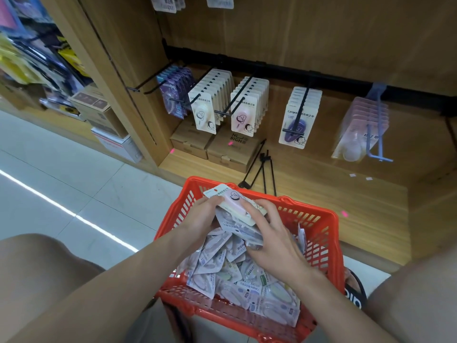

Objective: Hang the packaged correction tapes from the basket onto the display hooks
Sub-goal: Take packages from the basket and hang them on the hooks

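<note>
Both our hands are over the red basket (319, 226) right now. Left hand (197, 220) and right hand (273, 240) are each pinching the same pink carded correction tape (233, 201) by an end, holding it just above the loose pile of packaged tapes (237, 276) that fills the basket. The basket sits on the floor right up against the wooden shelf (321, 194). Further out, hooks (243, 94) on the black rail carry rows of hung packs: purple, cream, pink, dark blue. A few spare hooks (263, 169) lie on the shelf.
</note>
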